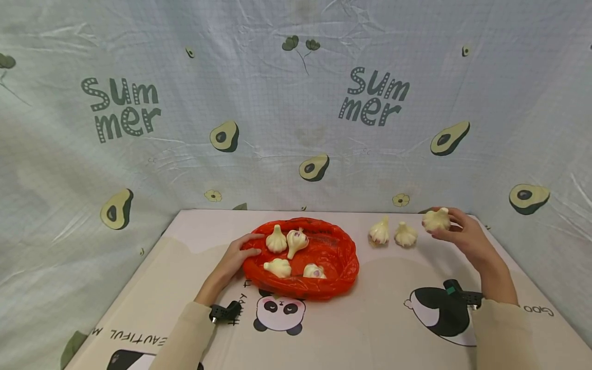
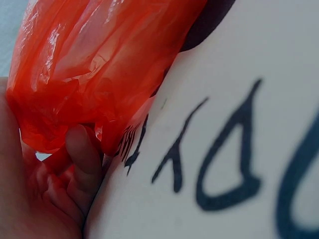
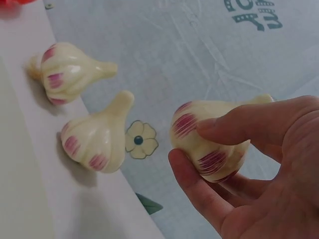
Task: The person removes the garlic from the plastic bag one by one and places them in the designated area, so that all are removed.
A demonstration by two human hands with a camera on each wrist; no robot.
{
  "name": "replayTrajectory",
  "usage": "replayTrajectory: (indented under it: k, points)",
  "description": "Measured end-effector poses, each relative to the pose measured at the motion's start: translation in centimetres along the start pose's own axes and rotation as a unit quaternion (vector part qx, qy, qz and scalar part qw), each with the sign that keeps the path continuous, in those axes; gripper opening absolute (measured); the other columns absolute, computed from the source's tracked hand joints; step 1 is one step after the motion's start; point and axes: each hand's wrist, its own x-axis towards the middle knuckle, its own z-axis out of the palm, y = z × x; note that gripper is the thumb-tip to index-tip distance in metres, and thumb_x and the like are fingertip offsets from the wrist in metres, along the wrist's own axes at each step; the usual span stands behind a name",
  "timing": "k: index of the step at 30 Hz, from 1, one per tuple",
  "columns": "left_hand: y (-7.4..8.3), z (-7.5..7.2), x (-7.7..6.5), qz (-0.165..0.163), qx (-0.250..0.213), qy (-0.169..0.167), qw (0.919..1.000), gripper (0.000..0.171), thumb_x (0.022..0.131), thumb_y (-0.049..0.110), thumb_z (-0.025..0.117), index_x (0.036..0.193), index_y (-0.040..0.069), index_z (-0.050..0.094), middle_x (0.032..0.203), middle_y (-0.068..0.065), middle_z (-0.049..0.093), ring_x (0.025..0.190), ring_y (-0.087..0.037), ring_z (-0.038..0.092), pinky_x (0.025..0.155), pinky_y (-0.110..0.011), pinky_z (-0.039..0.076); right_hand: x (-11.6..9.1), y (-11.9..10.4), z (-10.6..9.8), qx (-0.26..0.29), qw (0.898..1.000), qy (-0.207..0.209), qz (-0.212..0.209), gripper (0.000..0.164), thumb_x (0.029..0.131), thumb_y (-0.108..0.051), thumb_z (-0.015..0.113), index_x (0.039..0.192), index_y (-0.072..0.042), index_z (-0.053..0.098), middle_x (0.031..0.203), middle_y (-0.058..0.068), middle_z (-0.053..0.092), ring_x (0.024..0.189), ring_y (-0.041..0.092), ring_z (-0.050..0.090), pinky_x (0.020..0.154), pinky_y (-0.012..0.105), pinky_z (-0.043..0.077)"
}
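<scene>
A red plastic bag (image 1: 347, 277) sits on the table with its rim rolled open and several garlic bulbs (image 1: 276, 239) inside. My left hand (image 1: 237, 255) grips the bag's left edge; in the left wrist view, curled fingers (image 2: 82, 149) meet the red film (image 2: 94, 64). At the right, my right hand (image 1: 464, 236) holds a garlic bulb (image 1: 436, 220) between thumb and fingers. That bulb (image 3: 209, 134) shows purple streaks in the right wrist view. Two more bulbs, one (image 1: 379, 231) beside the other (image 1: 406, 235), stand on the table between the bag and my right hand.
The pale table (image 1: 379, 329) carries printed pandas and lettering. A cloth (image 1: 259, 103) with avocado and "summer" prints hangs behind it and along both sides. Black straps circle both wrists, the left one (image 1: 225, 311) near the bag's front left.
</scene>
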Motion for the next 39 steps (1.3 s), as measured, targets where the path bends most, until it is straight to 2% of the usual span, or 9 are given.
replayTrajectory:
  k: [7,9,14,16,26,30,35,39]
  points:
    - [0.0,0.0,0.0,-0.003,0.002,0.001,1.0,0.047,0.099,0.013,0.057,0.145,0.008,0.057,0.162,-0.02,0.041,0.148,-0.044,0.04,0.117,-0.054,0.043,0.2,1.2,0.2,0.007,1.0,0.013,0.002,0.061,0.097,-0.014,0.071,0.149,-0.002,0.042,0.122,-0.021,0.045,0.102,-0.006,0.05,0.081,0.006,0.047]
    - [0.0,0.0,-0.1,-0.002,0.003,0.0,1.0,0.047,0.099,0.013,0.057,0.146,0.008,0.056,0.162,-0.02,0.041,0.148,-0.044,0.04,0.117,-0.053,0.043,0.2,1.6,0.3,0.005,1.0,0.016,0.009,0.061,0.097,-0.014,0.071,0.15,-0.003,0.043,0.126,-0.015,0.046,0.102,-0.006,0.05,0.081,0.007,0.047]
    - [0.0,0.1,0.0,-0.001,0.004,0.0,1.0,0.047,0.099,0.013,0.056,0.145,0.007,0.056,0.162,-0.021,0.041,0.148,-0.044,0.04,0.118,-0.054,0.042,0.5,2.4,0.5,-0.019,0.999,0.024,0.034,0.064,0.097,-0.015,0.07,0.151,-0.001,0.04,0.142,0.014,0.041,0.103,0.0,0.047,0.078,0.007,0.046]
    - [0.0,0.1,0.0,-0.003,0.003,0.002,1.0,0.046,0.099,0.012,0.056,0.145,0.007,0.057,0.162,-0.02,0.041,0.149,-0.044,0.04,0.118,-0.054,0.041,0.6,2.7,0.6,-0.024,0.999,0.026,0.04,0.064,0.097,-0.014,0.07,0.152,0.0,0.039,0.145,0.021,0.039,0.104,0.001,0.047,0.078,0.007,0.045]
    - [0.0,0.0,0.0,-0.003,-0.001,0.004,1.0,0.045,0.099,0.011,0.056,0.144,0.007,0.058,0.162,-0.02,0.042,0.149,-0.042,0.039,0.12,-0.055,0.039,0.6,3.4,1.0,0.007,0.998,0.024,0.059,0.07,0.095,-0.01,0.07,0.153,0.006,0.033,0.15,0.033,0.034,0.095,-0.01,0.047,0.076,0.006,0.049]
    - [0.0,0.0,-0.1,-0.004,0.003,0.003,1.0,0.046,0.099,0.011,0.056,0.144,0.007,0.057,0.162,-0.02,0.042,0.149,-0.043,0.039,0.119,-0.054,0.041,0.5,3.7,1.0,-0.003,0.998,0.032,0.061,0.069,0.094,-0.008,0.07,0.151,0.008,0.035,0.147,0.036,0.037,0.094,-0.01,0.047,0.074,0.007,0.049]
    - [0.0,0.0,-0.1,-0.004,0.004,0.005,1.0,0.045,0.099,0.01,0.056,0.144,0.007,0.058,0.161,-0.02,0.042,0.149,-0.043,0.039,0.12,-0.055,0.04,0.4,4.0,1.0,-0.028,0.996,0.04,0.076,0.07,0.094,-0.009,0.07,0.151,0.008,0.035,0.147,0.041,0.039,0.103,0.007,0.049,0.072,0.005,0.045]
    - [0.2,0.1,0.0,-0.005,0.004,0.005,1.0,0.046,0.098,0.01,0.056,0.144,0.007,0.058,0.162,-0.02,0.042,0.149,-0.043,0.039,0.119,-0.055,0.04,0.5,4.2,1.0,-0.043,0.994,0.041,0.094,0.072,0.094,-0.012,0.07,0.153,0.008,0.033,0.149,0.043,0.037,0.119,0.036,0.05,0.072,0.007,0.041]
